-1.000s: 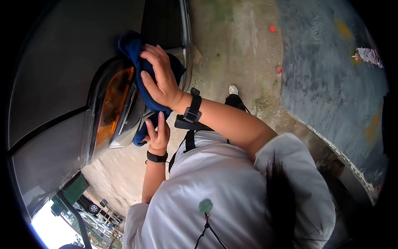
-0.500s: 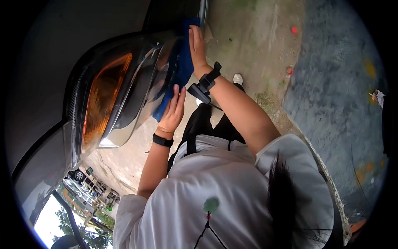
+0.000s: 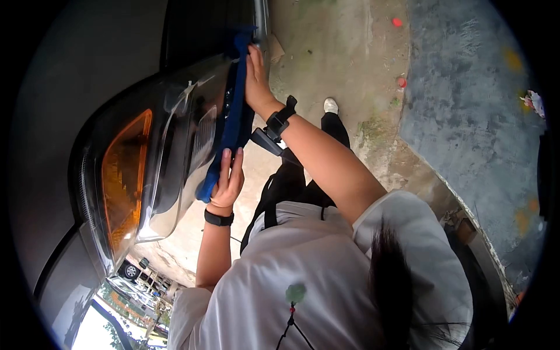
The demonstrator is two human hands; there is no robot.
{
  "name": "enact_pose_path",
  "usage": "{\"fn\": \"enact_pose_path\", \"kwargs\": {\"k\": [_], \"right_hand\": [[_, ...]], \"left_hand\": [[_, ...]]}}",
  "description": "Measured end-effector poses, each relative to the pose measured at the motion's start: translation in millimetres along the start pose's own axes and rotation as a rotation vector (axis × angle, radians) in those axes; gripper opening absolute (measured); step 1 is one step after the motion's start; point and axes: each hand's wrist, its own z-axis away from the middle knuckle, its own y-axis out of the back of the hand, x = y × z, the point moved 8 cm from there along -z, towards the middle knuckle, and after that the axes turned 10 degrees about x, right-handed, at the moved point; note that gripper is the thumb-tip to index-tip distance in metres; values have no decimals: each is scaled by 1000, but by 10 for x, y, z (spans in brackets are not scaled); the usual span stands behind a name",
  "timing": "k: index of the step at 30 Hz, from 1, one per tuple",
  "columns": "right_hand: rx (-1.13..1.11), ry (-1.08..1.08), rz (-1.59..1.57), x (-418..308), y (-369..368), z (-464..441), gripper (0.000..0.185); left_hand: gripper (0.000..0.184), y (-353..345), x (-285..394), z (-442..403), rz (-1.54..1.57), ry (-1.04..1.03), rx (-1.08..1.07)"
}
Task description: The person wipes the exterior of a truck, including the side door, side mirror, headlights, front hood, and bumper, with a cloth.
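The blue cloth (image 3: 234, 114) lies lengthwise along the outer edge of the vehicle headlight (image 3: 192, 111); its upper end is near the metallic trim strip (image 3: 261, 23), and its lower end is at the bottom corner of the lens.

Right hand (image 3: 258, 83): open, fingers extended and close together; the fingers and palm bear on the upper part of the cloth from its outer side; the hand is not closed around it. Left hand (image 3: 227, 184): largely open, two fingers extended upward along the lower part of the cloth; the hand is in contact with the cloth near its lower end; whether the thumb pinches the fabric cannot be told.

The headlight has a clear outer lens and an amber section (image 3: 125, 175); the amber section is on the side away from the hands; a dark body panel (image 3: 99, 64) adjoins the headlight. A black strapped device (image 3: 277, 122) is fitted to the right wrist; a black wristband (image 3: 219, 219) is fitted to the left.

A green pendant (image 3: 295, 293) hangs on a dark cord over the white shirt (image 3: 303, 251); a white shoe (image 3: 331, 105) stands on the ground (image 3: 321, 52); two red spots are visible farther right, beside the grey-blue surface (image 3: 466, 111).
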Motion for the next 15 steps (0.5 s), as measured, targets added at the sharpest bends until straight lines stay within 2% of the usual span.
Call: {"fn": "enact_pose_path", "kwargs": {"k": [2, 4, 8, 10, 11, 14, 15], "right_hand": [[-27, -69, -45, -34, -16, 54, 46], [-50, -68, -104, -467, 2, 71, 47], [-92, 486, -220, -2075, 199, 496, 51], [-129, 581, -139, -2156, 132, 674, 54], [-141, 624, -179, -2107, 143, 636, 53], [-88, 577, -265, -1649, 195, 385, 50], [-62, 440, -205, -1269, 126, 241, 49]], "left_hand": [[34, -35, 10, -25, -17, 32, -97], [35, -61, -19, 105, 73, 10, -125], [38, -8, -125, 528, 288, -4, -79], [39, -13, -190, 619, 338, -24, -78], [37, -68, -162, 670, 248, -55, -82], [33, -81, -63, 411, -9, -122, -95], [33, -110, -34, 324, -33, -123, -104]]}}
